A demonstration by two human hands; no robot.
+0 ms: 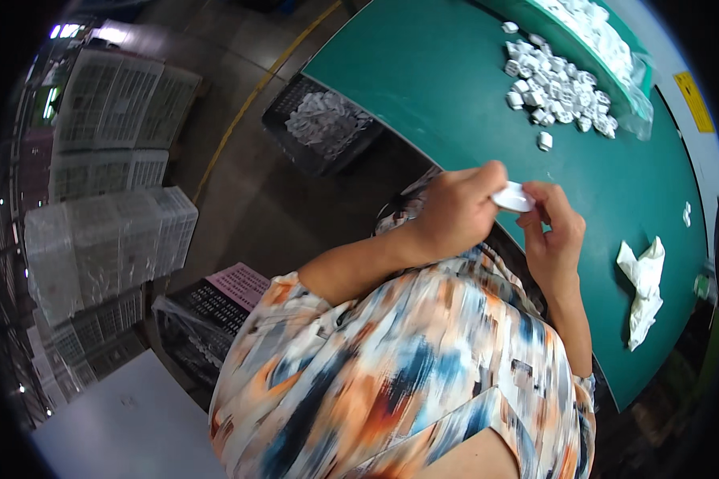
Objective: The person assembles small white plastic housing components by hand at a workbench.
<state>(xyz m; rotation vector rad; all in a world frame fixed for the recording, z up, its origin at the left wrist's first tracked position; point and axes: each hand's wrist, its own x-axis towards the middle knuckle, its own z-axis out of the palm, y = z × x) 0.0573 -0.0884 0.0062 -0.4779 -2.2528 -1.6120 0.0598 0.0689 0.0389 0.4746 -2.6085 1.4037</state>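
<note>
A small white rounded part (513,197), which looks like plastic, is held between my two hands above the near edge of the green table. My left hand (458,209) is closed, with its thumb and curled fingers at the part's left side. The fingertips of my right hand (554,227) pinch its right side. Fingers cover both ends of the part, so its full shape is hidden. Beyond my hands, a loose pile of small white plastic pieces (555,88) lies on the table, with one single piece (544,141) apart from it, nearer to me.
A green bin (569,30) of white parts stands behind the pile on the green table (447,96). A crumpled white cloth or glove (644,291) lies at right. Left of the table are a black crate (284,120) of white pieces and stacked wrapped crates (112,247).
</note>
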